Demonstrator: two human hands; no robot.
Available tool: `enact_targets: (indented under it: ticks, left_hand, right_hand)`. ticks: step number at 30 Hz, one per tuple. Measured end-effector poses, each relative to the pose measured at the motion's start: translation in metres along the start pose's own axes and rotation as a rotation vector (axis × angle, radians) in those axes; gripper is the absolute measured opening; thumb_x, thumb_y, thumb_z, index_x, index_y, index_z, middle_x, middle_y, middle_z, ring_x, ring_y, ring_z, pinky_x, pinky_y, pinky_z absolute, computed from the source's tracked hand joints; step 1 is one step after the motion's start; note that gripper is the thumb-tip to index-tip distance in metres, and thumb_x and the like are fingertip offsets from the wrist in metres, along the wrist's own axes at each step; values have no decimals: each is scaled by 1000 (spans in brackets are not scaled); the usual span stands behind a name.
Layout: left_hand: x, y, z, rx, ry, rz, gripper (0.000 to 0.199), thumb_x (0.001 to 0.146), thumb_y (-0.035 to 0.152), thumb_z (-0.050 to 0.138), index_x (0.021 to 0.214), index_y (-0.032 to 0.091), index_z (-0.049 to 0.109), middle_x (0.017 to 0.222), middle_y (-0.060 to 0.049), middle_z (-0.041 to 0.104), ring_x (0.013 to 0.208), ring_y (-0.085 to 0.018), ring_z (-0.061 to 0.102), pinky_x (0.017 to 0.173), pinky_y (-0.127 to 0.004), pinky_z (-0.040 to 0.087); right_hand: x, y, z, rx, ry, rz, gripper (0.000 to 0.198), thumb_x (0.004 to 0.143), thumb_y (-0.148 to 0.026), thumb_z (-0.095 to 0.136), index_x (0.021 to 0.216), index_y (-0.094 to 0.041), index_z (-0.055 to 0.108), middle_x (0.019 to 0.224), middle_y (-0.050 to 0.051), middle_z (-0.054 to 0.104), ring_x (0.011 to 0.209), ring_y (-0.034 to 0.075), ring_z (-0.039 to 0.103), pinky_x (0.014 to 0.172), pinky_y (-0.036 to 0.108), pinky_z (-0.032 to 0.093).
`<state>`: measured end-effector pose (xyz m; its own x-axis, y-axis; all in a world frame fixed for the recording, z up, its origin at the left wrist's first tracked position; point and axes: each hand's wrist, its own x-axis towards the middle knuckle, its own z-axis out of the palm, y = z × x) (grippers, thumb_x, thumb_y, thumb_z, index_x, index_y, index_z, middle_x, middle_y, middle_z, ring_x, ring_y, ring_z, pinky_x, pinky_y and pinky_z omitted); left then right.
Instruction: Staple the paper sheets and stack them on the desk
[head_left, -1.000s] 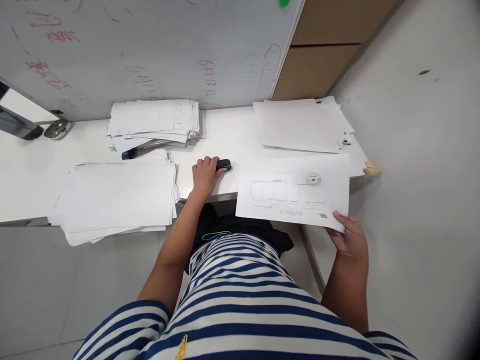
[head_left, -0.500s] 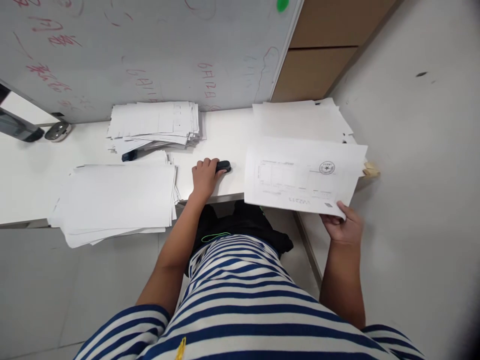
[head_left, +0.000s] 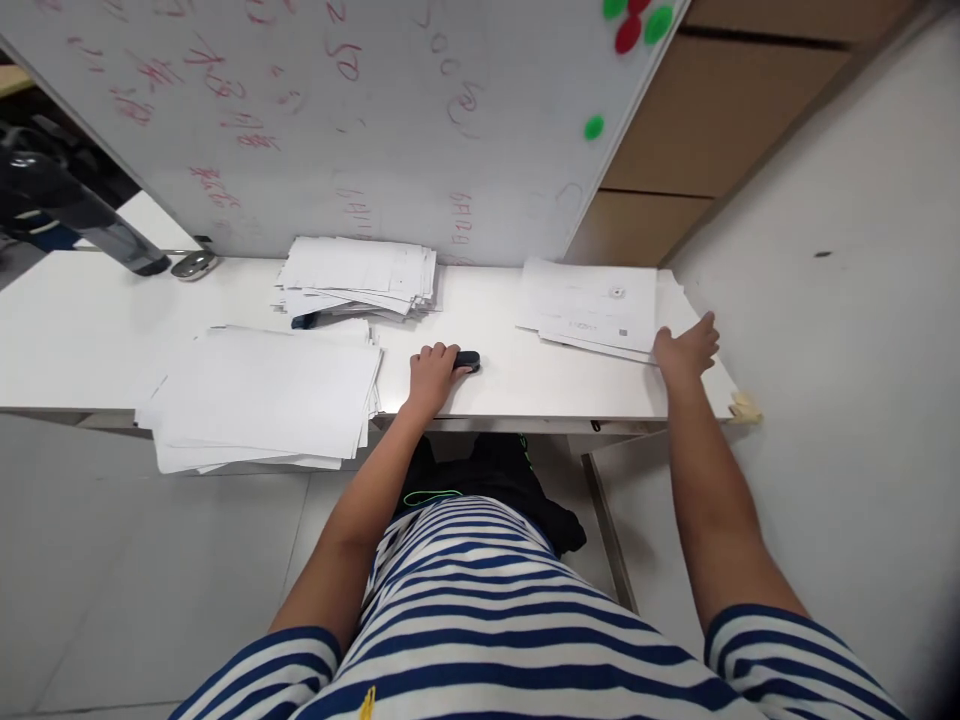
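Note:
My left hand (head_left: 433,378) is closed around a black stapler (head_left: 469,361) resting on the white desk (head_left: 502,390); only its rounded end shows past my fingers. At the right, a printed sheet with a round stamp (head_left: 592,300) lies on top of a paper pile. Beside that sheet's right edge is my right hand (head_left: 686,350), fingers stretched out and apart, its thumb side at the paper's corner. A loose stack of white paper (head_left: 270,390) overhangs the front edge on the left. Behind it sits a thicker paper stack (head_left: 356,270).
A whiteboard (head_left: 390,130) with red writing and magnets stands along the desk's back. To the left are a dark bottle (head_left: 112,220) and a computer mouse (head_left: 195,265). A dark object (head_left: 304,321) pokes out under the back stack. The wall (head_left: 840,400) bounds the right side.
The stamped sheet has gone from my right hand onto the right pile, and that hand has opened and moved forward. My left hand keeps the stapler. The view has shifted.

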<state>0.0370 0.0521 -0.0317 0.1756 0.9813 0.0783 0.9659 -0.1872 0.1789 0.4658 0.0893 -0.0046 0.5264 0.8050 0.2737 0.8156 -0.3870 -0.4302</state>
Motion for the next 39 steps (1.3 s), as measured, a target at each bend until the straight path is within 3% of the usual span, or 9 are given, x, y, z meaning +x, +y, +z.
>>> enact_targets:
  ticks: [2, 4, 9, 15, 20, 23, 26, 33, 39]
  left_hand:
    - [0, 1, -1, -7, -11, -9, 42, 99, 52, 55, 132, 26, 60, 126, -15, 64, 119, -35, 54, 93, -45, 43]
    - [-1, 2, -2, -11, -19, -12, 42, 99, 51, 55, 133, 26, 60, 127, -15, 64, 120, -35, 53, 94, -45, 43]
    - [-3, 3, -2, -58, -19, -25, 46, 99, 50, 54, 137, 23, 58, 130, -15, 64, 124, -35, 54, 99, -47, 44]
    - [-18, -6, -20, -320, 58, 10, 69, 99, 61, 47, 158, 28, 33, 162, -13, 44, 157, -33, 26, 124, -57, 24]
    - [-45, -62, -44, -204, 189, -358, 66, 98, 60, 45, 156, 28, 38, 167, -13, 38, 162, -37, 13, 127, -66, 9]
    - [-60, -99, -47, -134, 52, -579, 98, 88, 70, 56, 163, 17, 23, 171, -23, 22, 160, -47, 10, 124, -70, 12]
    - [-68, -114, -45, -113, -34, -623, 111, 83, 75, 59, 164, 13, 15, 172, -26, 18, 158, -51, 12, 123, -71, 15]
    - [-63, -109, -51, -132, -7, -628, 100, 88, 67, 55, 163, 13, 19, 167, -28, 30, 154, -52, 25, 119, -72, 25]
    - [-64, -113, -48, -78, 0, -608, 69, 95, 63, 46, 145, 16, 49, 165, -26, 35, 153, -49, 28, 118, -70, 28]
  right_hand:
    - [-15, -22, 14, -47, 22, 37, 81, 94, -38, 44, 163, -3, 19, 166, 32, 21, 152, 43, 26, 115, 66, 30]
    - [-33, -42, 31, -65, -89, -38, 80, 95, -44, 46, 165, -14, 23, 173, 22, 14, 159, 41, 11, 121, 68, 19]
    - [-60, -65, 72, -126, -431, -127, 78, 101, -60, 26, 165, -17, 30, 175, 16, 14, 161, 37, 8, 125, 66, 4]
    - [-67, -60, 82, -116, -372, -82, 83, 100, -64, 20, 166, -16, 27, 175, 18, 12, 161, 38, 6, 124, 68, -2]
    - [-69, -59, 83, -66, -228, -58, 92, 95, -68, 34, 167, -12, 20, 174, 23, -2, 160, 44, -1, 120, 74, 4]
    - [-69, -59, 84, -61, -237, -70, 92, 94, -67, 36, 167, -13, 21, 174, 24, -2, 160, 45, -3, 119, 76, 2]
    - [-69, -57, 85, -54, -241, -68, 94, 94, -68, 36, 166, -10, 19, 173, 26, -4, 160, 45, -5, 120, 74, 0]
    - [-69, -54, 86, -7, -223, -67, 94, 94, -68, 39, 166, -12, 18, 173, 27, -2, 159, 46, -5, 118, 77, 1]
    - [-69, -55, 87, -26, -215, -64, 94, 94, -68, 38, 166, -11, 19, 173, 27, 1, 159, 46, -2, 119, 76, 2]
